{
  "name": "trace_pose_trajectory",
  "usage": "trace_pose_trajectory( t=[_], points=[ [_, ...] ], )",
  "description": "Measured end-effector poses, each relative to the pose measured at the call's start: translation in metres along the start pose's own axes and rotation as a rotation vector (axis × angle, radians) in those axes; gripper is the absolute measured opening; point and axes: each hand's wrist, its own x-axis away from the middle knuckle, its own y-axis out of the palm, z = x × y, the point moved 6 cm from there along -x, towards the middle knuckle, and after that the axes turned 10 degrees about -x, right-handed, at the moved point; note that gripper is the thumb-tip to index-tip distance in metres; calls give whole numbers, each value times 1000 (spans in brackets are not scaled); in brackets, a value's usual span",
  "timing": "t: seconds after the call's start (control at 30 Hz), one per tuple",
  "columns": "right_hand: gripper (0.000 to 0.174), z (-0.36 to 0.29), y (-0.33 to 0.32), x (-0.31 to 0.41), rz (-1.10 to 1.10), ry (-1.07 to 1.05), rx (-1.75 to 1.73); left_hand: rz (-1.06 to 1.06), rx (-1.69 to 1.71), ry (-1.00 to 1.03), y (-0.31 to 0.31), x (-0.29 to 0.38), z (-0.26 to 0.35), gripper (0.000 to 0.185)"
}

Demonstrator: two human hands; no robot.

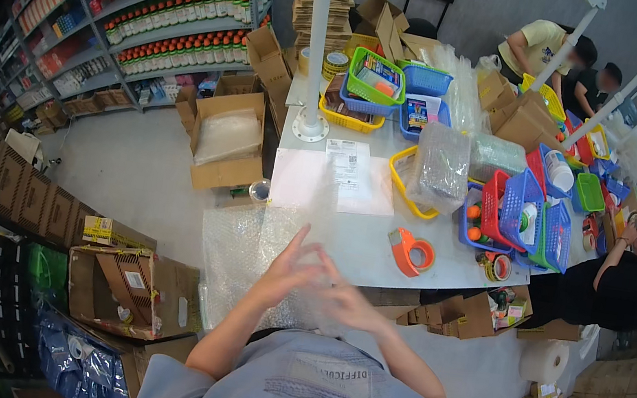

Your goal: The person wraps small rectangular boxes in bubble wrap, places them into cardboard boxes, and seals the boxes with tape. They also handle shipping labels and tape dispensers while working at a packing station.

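My left hand (290,274) and my right hand (353,304) are raised close together before my chest, over the table's near edge. Both are blurred, the right more so. A blurred, translucent strip, apparently clear plastic, stretches from between them over the table; whether the fingers grip it cannot be told. Clear bubble wrap (235,261) lies below and left of the hands, hanging over the table's corner. Beyond them, a printed label sheet (353,173) rests on pale pink paper (296,180). An orange tape dispenser (406,255) stands to the right.
A white pole (314,62) rises from the table. Coloured baskets (557,235) and a bubble-wrapped parcel (441,165) crowd the right side. An open carton (222,178) stands left of the table. A person in black (619,293) works at the far right; two others are at the back right.
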Motion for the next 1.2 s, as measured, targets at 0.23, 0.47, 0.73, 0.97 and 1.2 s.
trace_pose_trajectory(
  t=[0.23,0.47,0.73,0.97,1.2],
  points=[
    [40,26,4,-43,245,301,-513,-5,83,-158,12,13,17,76],
    [48,38,-94,36,901,278,-546,205,-1285,18,-108,69,96,88],
    [40,89,-120,272,701,467,-157,924,-560,-143,-231,75,342,32],
    [42,209,22,291,457,882,128,462,-1319,1218,82,-89,463,45],
    [40,286,44,235,884,766,-99,-594,-1906,2205,195,-272,388,33]
  ],
)
